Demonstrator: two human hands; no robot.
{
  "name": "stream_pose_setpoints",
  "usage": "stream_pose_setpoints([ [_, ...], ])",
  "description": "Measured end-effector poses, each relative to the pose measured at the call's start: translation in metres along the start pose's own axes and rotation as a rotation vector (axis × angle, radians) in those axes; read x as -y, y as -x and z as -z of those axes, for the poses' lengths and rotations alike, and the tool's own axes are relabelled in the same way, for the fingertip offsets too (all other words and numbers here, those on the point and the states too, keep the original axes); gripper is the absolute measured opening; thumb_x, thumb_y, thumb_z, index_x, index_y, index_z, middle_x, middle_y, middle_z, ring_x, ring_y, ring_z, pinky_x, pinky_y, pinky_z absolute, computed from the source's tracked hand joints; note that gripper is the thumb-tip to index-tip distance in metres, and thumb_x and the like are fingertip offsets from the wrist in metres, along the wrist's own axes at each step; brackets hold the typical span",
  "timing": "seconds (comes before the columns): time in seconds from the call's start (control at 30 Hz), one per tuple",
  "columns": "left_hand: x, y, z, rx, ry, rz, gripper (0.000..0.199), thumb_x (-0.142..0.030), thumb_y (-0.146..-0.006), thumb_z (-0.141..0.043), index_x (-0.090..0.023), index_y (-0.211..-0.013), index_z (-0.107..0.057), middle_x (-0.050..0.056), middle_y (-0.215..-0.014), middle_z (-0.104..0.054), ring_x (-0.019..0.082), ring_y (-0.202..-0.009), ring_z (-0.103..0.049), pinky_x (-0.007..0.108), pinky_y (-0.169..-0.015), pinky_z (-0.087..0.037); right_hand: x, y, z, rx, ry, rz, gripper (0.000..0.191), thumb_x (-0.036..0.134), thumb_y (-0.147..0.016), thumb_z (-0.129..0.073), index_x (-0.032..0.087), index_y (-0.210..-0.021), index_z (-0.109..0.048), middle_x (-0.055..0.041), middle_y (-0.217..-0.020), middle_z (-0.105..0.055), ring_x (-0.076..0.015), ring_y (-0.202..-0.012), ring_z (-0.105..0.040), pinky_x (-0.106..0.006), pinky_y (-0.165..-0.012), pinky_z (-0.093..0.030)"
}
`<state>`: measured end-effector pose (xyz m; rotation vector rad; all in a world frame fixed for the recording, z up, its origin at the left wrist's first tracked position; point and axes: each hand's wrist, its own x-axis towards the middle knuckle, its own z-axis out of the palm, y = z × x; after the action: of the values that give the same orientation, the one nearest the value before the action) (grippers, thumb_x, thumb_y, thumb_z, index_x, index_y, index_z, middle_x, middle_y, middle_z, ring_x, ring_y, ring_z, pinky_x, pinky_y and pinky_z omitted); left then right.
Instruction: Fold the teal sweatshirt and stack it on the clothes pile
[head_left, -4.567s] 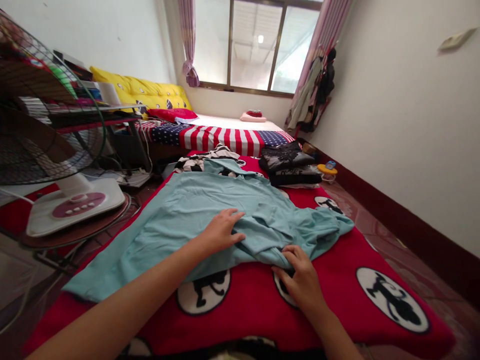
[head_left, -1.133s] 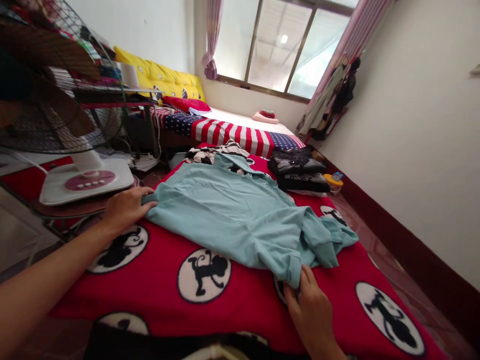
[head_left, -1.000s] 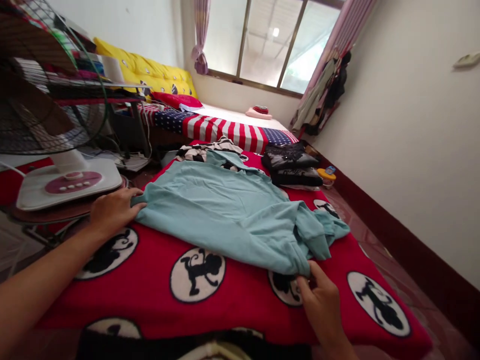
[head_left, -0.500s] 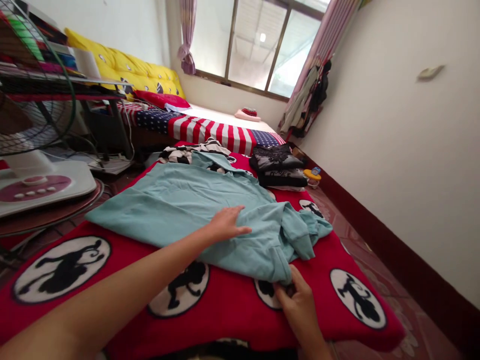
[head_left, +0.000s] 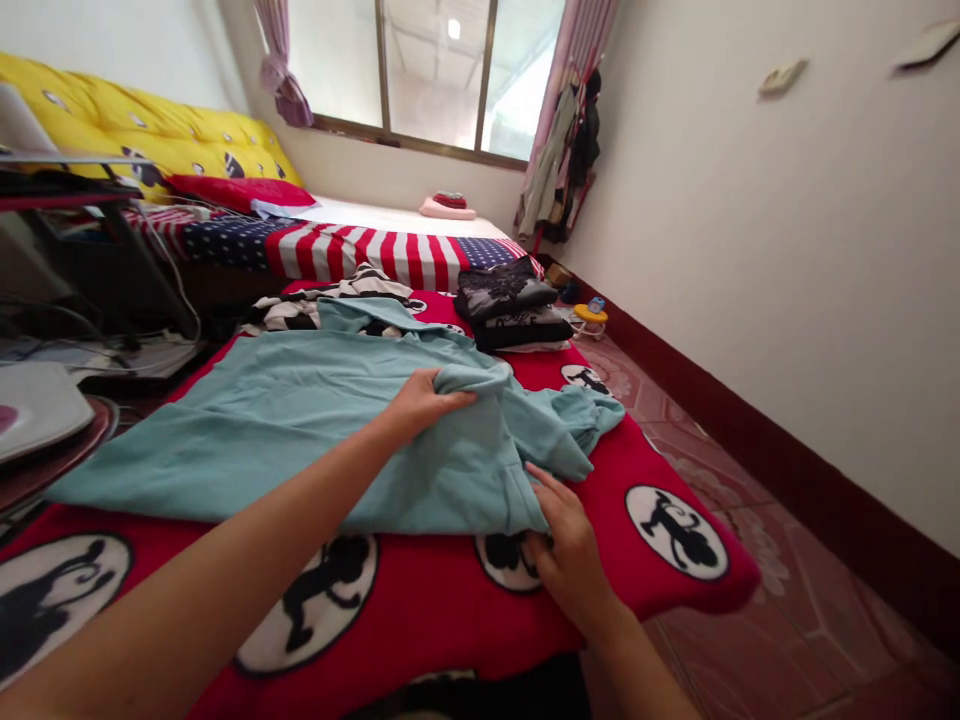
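Observation:
A light teal garment (head_left: 300, 400) lies spread over a red blanket (head_left: 427, 590) printed with black figures in white circles. My left hand (head_left: 424, 402) pinches a raised fold of the cloth near its middle, the fold partly covering the fingers. At the near right corner of the garment rests my right hand (head_left: 562, 530), its fingers apart along the hem and the thumb by the corner. A bunched sleeve (head_left: 581, 420) reaches out to the right, beyond my right hand.
Folded dark clothes (head_left: 514, 305) stand stacked behind the garment, beside a black-and-white checked cloth (head_left: 360, 290). A bed (head_left: 360, 250) is below the window. On the left are a desk (head_left: 82, 200) and part of a fan base (head_left: 41, 405).
My left hand has closed on the cloth and raised a fold. My right hand has loosened from the corner, its fingers now spread along the hem. The view has shifted to the right.

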<state>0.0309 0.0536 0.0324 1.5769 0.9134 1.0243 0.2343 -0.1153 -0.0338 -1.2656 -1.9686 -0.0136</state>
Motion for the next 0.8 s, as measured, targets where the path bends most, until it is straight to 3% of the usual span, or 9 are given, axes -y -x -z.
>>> stream_pose_setpoints([
  [0.07, -0.006, -0.002, 0.006, -0.081, 0.019, -0.032, 0.038, -0.043, -0.063, -0.077, -0.016, -0.089, -0.071, 0.003, -0.082, -0.072, 0.021, -0.074, -0.066, 0.029, -0.067, -0.052, -0.008, -0.004, 0.002, -0.02, -0.03, -0.058, 0.029, 0.013, -0.084, -0.043, 0.019, -0.108, -0.059, -0.0081, -0.102, -0.067, -0.0224, -0.104, -0.06, -0.04, -0.095, -0.046],
  [0.13, -0.004, -0.006, 0.009, -0.137, -0.002, -0.084, 0.042, -0.045, -0.066, -0.076, -0.016, -0.095, -0.07, 0.003, -0.088, -0.072, 0.022, -0.081, -0.066, 0.03, -0.072, -0.053, -0.014, -0.006, 0.004, -0.049, -0.079, -0.208, 0.021, 0.023, -0.09, -0.044, 0.019, -0.104, -0.059, -0.0066, -0.093, -0.068, -0.0208, -0.091, -0.063, -0.034, -0.084, -0.049],
  [0.27, 0.019, -0.013, 0.009, -0.188, -0.212, -0.138, 0.05, -0.047, -0.072, -0.07, -0.014, -0.109, -0.065, 0.007, -0.103, -0.071, 0.027, -0.096, -0.065, 0.037, -0.085, -0.051, -0.017, -0.004, 0.006, 0.005, -0.133, -0.453, 0.022, 0.036, -0.094, -0.044, 0.02, -0.091, -0.058, -0.002, -0.077, -0.064, -0.0168, -0.072, -0.06, -0.025, -0.064, -0.044],
  [0.4, 0.048, -0.013, 0.011, -0.133, -0.505, -0.034, 0.062, -0.045, -0.069, -0.071, -0.011, -0.119, -0.058, 0.014, -0.115, -0.067, 0.033, -0.107, -0.061, 0.043, -0.095, -0.047, -0.012, 0.0, 0.012, 0.089, 0.055, -0.38, 0.025, 0.032, -0.086, -0.05, 0.021, -0.064, -0.048, 0.0012, -0.063, -0.051, -0.0143, -0.061, -0.049, -0.025, -0.058, -0.036],
  [0.53, 0.061, -0.013, 0.016, -0.089, -0.485, -0.018, 0.069, -0.05, -0.076, -0.064, -0.01, -0.13, -0.05, 0.017, -0.132, -0.057, 0.032, -0.123, -0.053, 0.043, -0.105, -0.04, -0.009, -0.002, 0.02, 0.235, 0.123, -0.262, 0.029, 0.027, -0.083, -0.05, 0.021, -0.055, -0.043, -0.0006, -0.066, -0.053, -0.0161, -0.069, -0.052, -0.027, -0.065, -0.037],
  [0.63, 0.062, -0.016, 0.019, -0.072, -0.454, 0.003, 0.072, -0.051, -0.077, -0.062, -0.009, -0.134, -0.047, 0.019, -0.141, -0.05, 0.032, -0.131, -0.045, 0.042, -0.109, -0.035, -0.008, -0.01, 0.018, 0.268, 0.125, -0.367, 0.029, 0.041, -0.087, -0.052, 0.022, -0.065, -0.055, -0.0008, -0.066, -0.058, -0.0178, -0.068, -0.056, -0.029, -0.065, -0.039],
  [0.7, 0.062, -0.019, 0.021, -0.038, -0.446, -0.004, 0.073, -0.049, -0.074, -0.066, -0.01, -0.133, -0.049, 0.018, -0.141, -0.05, 0.032, -0.13, -0.047, 0.041, -0.109, -0.036, -0.007, -0.015, 0.012, 0.24, 0.113, -0.465, 0.026, 0.047, -0.084, -0.057, 0.022, -0.089, -0.063, 0.0006, -0.067, -0.061, -0.0185, -0.065, -0.057, -0.029, -0.061, -0.04],
  [0.8, 0.061, -0.021, 0.026, -0.036, -0.408, -0.067, 0.073, -0.038, -0.065, -0.075, -0.012, -0.13, -0.053, 0.015, -0.132, -0.059, 0.031, -0.121, -0.055, 0.04, -0.105, -0.042, -0.01, -0.018, 0.001, 0.134, 0.048, -0.492, 0.038, 0.045, -0.083, -0.058, 0.022, -0.114, -0.058, 0.0013, -0.07, -0.063, -0.0186, -0.064, -0.059, -0.028, -0.06, -0.042],
])
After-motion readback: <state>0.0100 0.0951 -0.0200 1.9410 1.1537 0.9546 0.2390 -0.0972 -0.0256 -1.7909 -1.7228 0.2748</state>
